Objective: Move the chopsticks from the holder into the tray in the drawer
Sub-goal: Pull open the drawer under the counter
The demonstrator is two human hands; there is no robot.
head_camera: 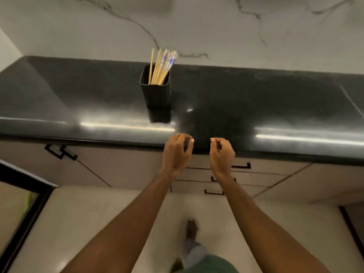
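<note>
Head view: chopsticks (162, 66) stand beyond both hands (177, 154) (222, 154).

Chopsticks (160, 66) stand in the holder (155, 93) on the counter (256, 99).

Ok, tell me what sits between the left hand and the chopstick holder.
Between left hand and holder: only bare black countertop, per the head view.
</note>
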